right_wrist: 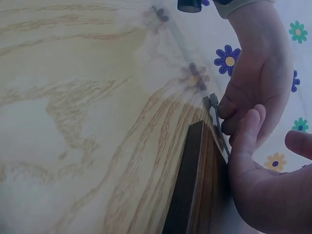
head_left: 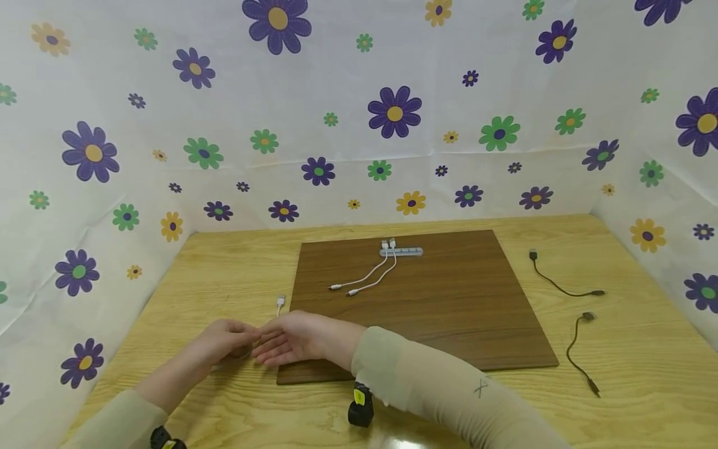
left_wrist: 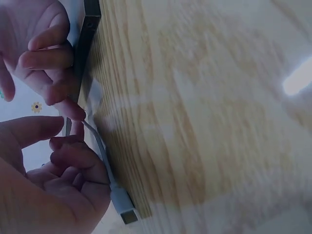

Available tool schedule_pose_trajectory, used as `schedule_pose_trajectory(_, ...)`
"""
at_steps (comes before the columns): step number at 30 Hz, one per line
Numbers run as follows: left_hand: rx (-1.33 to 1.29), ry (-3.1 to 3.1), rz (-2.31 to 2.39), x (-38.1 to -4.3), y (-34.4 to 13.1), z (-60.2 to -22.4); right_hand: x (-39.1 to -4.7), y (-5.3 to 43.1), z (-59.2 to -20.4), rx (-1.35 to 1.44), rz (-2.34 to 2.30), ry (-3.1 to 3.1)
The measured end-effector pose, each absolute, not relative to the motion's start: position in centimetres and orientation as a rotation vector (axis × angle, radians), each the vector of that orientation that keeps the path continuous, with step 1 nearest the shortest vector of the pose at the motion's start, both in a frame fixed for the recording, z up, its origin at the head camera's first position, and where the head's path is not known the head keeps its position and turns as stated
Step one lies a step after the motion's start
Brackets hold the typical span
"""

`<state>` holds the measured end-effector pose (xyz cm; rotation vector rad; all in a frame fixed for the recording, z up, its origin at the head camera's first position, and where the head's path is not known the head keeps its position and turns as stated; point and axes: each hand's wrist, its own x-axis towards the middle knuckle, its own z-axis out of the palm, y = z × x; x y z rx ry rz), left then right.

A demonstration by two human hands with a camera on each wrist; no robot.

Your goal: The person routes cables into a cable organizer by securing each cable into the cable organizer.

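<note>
Handwritten X-like mark (head_left: 480,388) on right sleeve (head_left: 443,374); yellow wrist label (head_left: 359,396) illegible.

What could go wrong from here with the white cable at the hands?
The left hand and right hand meet at the white cable, so it might slip or snag between fingers. It runs near the edge of the wood-grain board and could catch there. Two white cables at the cable clip have loose ends; a sweep of the right sleeve might tug them.
</note>
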<state>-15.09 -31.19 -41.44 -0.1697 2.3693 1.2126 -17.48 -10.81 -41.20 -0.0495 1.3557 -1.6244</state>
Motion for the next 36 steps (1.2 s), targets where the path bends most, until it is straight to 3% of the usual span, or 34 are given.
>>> schedule_pose_trajectory(17,0.068,2.491,1.093,-14.7,-31.7,-40.7,-16.7,-11.1,-40.7,-0.139,-1.639,1.477)
schedule_pose_trajectory(36,-0.006,2.491,1.152,-14.8,-30.1,-40.1,-18.4,-9.7,-41.1,0.100,-1.906,1.636)
